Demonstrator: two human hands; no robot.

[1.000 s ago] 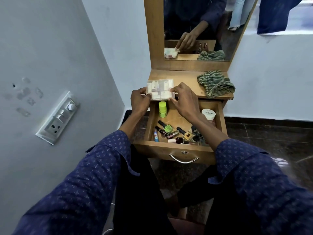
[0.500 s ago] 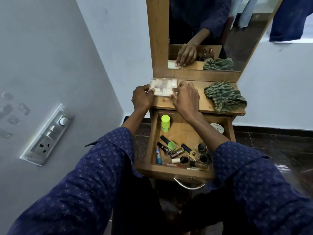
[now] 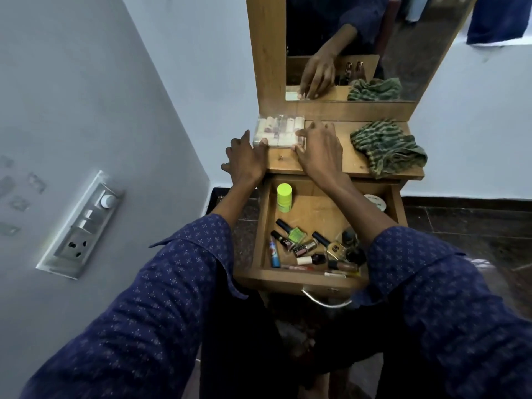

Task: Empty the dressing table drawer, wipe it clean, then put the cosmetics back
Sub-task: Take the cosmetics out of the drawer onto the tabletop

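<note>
A flat clear cosmetics box with pale compartments lies on the dressing table top, at its back left against the mirror frame. My left hand touches the box's front left corner with the thumb, its fingers spread past the table's left edge. My right hand rests against the box's right side, thumb at the front right corner. Below, the wooden drawer stands pulled out. It holds a lime-capped bottle, several nail polish bottles, a blue tube and a white-lidded jar.
A green striped cloth lies crumpled on the right of the table top. The mirror rises behind it. A switchboard sits on the grey wall at left. Dark floor tiles lie to the right. The drawer's metal handle points toward me.
Both hands carried the cosmetics box up from over the drawer and set it down at the back left of the table top. The fingers have loosened from it.
</note>
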